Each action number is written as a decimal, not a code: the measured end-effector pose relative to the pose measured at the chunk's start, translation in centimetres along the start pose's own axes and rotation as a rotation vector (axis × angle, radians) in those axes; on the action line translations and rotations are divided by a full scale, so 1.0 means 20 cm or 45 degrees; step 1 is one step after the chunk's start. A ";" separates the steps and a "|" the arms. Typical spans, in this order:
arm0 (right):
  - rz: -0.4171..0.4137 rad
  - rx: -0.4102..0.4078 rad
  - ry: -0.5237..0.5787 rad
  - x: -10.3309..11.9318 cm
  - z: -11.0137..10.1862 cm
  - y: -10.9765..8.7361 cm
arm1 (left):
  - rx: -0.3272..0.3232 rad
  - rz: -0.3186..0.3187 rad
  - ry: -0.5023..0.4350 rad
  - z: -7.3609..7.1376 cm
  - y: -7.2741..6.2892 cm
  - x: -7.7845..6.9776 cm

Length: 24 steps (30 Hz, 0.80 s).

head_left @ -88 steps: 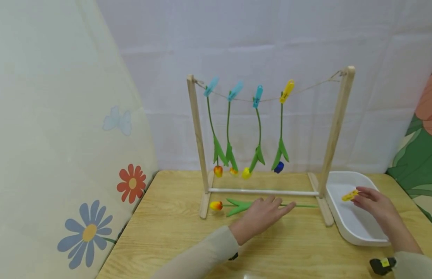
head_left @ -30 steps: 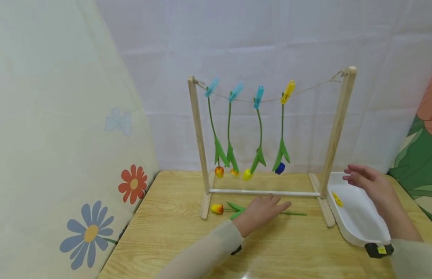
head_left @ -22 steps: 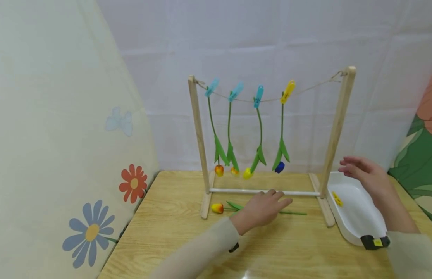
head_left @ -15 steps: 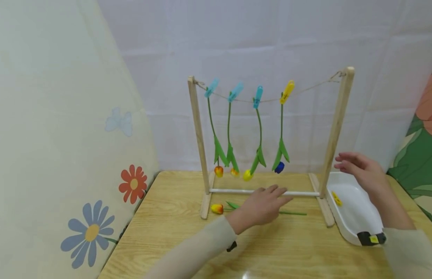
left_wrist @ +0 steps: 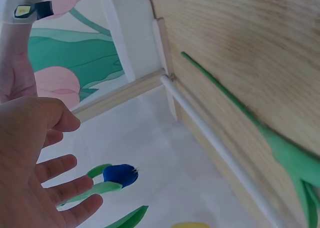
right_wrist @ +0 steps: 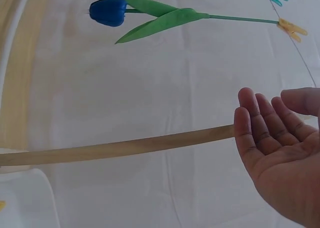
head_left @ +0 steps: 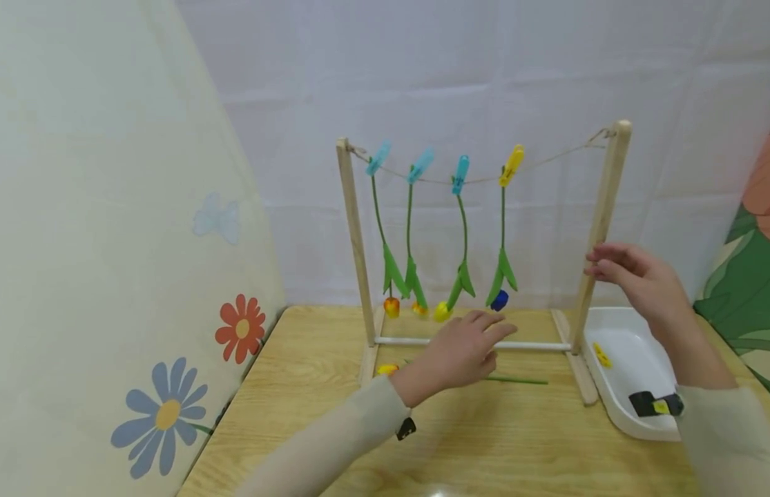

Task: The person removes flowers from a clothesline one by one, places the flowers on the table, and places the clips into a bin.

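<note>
My left hand [head_left: 460, 348] is raised over the table with loosely bent, spread fingers and nothing in them. Behind it in the head view lies a red-and-yellow artificial tulip [head_left: 518, 379], its leaves mostly hidden by the hand. The left wrist view shows a hanging blue tulip [left_wrist: 120, 175] past the fingertips. My right hand [head_left: 639, 283] holds nothing, its fingers gently curved, and overlaps the rack's right wooden post [head_left: 608, 186]. A yellow clothespin [head_left: 602, 355] lies in the white tray [head_left: 639, 431] below that hand.
Several tulips hang heads down from a string [head_left: 561, 156], held by light-blue clothespins [head_left: 420, 166] and one yellow clothespin [head_left: 512, 166]. A white rod [head_left: 534, 346] joins the rack's feet. Flower-printed panels stand at both sides, a white cloth behind.
The right hand has let go of the yellow clothespin in the tray, then risen leftward to the post. The left hand has lifted off the loose tulip, which shifted slightly toward the front.
</note>
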State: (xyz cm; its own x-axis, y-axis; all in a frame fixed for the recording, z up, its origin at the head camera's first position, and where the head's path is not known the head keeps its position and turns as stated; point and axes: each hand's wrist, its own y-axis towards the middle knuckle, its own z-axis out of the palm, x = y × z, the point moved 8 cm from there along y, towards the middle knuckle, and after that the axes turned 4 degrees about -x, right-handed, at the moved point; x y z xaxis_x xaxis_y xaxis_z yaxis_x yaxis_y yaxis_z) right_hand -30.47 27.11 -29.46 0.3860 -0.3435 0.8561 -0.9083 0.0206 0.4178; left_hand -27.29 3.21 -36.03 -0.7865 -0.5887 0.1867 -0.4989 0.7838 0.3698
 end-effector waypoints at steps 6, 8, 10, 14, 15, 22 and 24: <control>-0.054 0.007 -0.007 0.12 0.02 0.06 | -0.104 -0.080 -0.062 -0.10 0.02 0.08; -0.086 0.019 0.043 0.17 0.03 0.08 | -0.149 -0.104 -0.094 -0.15 0.04 0.10; -0.107 0.021 0.065 0.20 0.03 0.10 | -0.186 -0.121 -0.126 -0.20 0.06 0.11; -0.102 -0.001 -0.001 0.25 0.04 0.12 | -0.182 -0.157 -0.169 -0.26 0.10 0.13; -0.098 -0.007 -0.021 0.26 0.05 0.13 | -0.175 -0.164 -0.179 -0.27 0.10 0.13; -0.091 -0.029 -0.030 0.32 0.06 0.17 | -0.130 -0.286 -0.290 -0.31 0.14 0.18; -0.102 -0.028 -0.023 0.35 0.06 0.18 | -0.130 -0.320 -0.316 -0.32 0.15 0.20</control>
State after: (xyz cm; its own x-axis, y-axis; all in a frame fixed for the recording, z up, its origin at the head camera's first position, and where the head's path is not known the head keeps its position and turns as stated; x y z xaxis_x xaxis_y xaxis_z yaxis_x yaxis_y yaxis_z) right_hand -31.25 23.62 -22.39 0.4540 -0.3621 0.8141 -0.8708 0.0131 0.4915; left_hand -29.69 1.93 -28.41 -0.7148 -0.6845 -0.1434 -0.6586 0.5898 0.4673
